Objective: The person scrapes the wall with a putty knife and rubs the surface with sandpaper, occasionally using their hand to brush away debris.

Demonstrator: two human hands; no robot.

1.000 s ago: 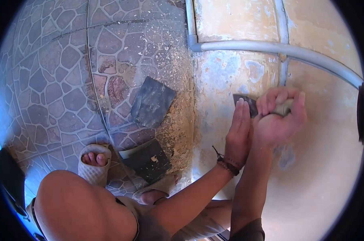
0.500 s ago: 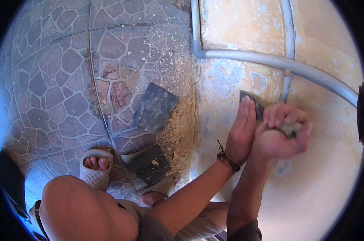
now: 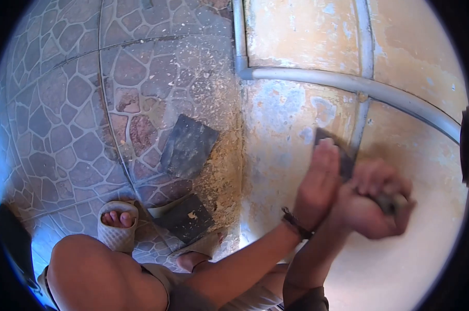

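Note:
My right hand [image 3: 377, 199], somewhat blurred, is wrapped round the handle of a scraper. The scraper's dark flat blade [image 3: 345, 161] lies against the worn yellowish wall [image 3: 281, 150]. My left hand [image 3: 320, 179], with a braided bracelet at the wrist, rests its straight fingers together along the blade. Both hands are close beside each other, and the left one partly covers the blade. Most of the handle is hidden in my right fist; its end shows at the thumb side.
A grey pipe [image 3: 312, 76] runs across the wall and joins upright pipes. Two dark sheets, one flat [image 3: 189, 146] and one near my foot [image 3: 185, 217], lie on the stone-patterned floor [image 3: 63, 129]. Paint flakes [image 3: 219, 181] cover the floor along the wall. My sandalled foot [image 3: 118, 223] is close by.
Both hands and the scraper have moved down and to the right along the wall. The view has shifted slightly, so floor and pipes sit further left.

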